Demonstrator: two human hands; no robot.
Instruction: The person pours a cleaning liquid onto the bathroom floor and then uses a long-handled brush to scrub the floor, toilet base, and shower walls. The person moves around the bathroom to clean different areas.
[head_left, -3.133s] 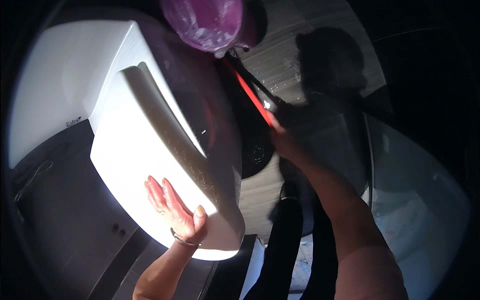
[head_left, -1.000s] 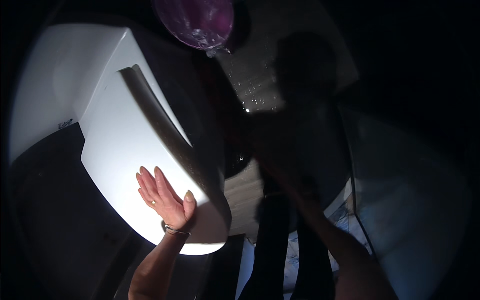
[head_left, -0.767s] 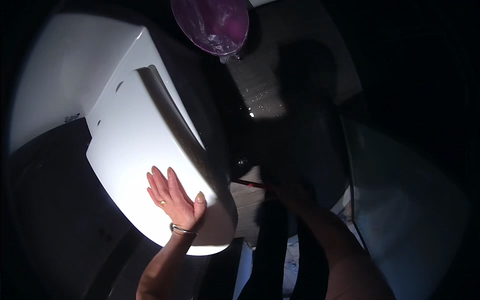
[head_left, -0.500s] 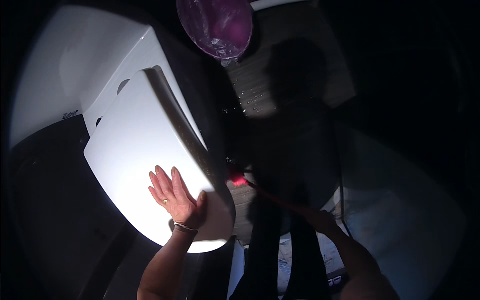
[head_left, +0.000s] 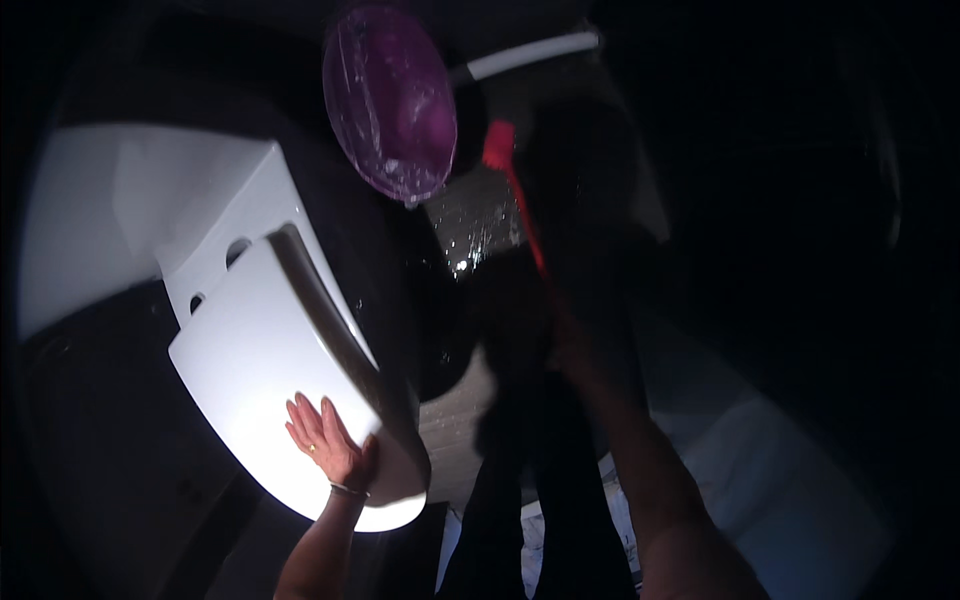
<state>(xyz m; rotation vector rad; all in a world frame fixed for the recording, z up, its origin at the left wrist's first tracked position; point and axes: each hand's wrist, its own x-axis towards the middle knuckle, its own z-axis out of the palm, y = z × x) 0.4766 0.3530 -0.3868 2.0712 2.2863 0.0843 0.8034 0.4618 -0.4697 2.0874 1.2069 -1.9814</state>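
scrubbing step — left hand point(head_left: 325, 445), fingers spread flat, props the white lid point(head_left: 265, 390); right hand point(head_left: 560, 335), grip unclear, holds the red brush point(head_left: 515, 195); next, likely more scrubbing.

I count one white toilet lid point(head_left: 270, 400), raised. Two round holes point(head_left: 238, 252) show in the white part just behind the lid. One left hand point(head_left: 325, 448) lies flat on the lid, with one ring and one bracelet on it. One purple bucket point(head_left: 390, 100) sits beyond the lid. One red brush point(head_left: 512, 190) is right of the lid, in the one right hand point(head_left: 565, 345), dim.
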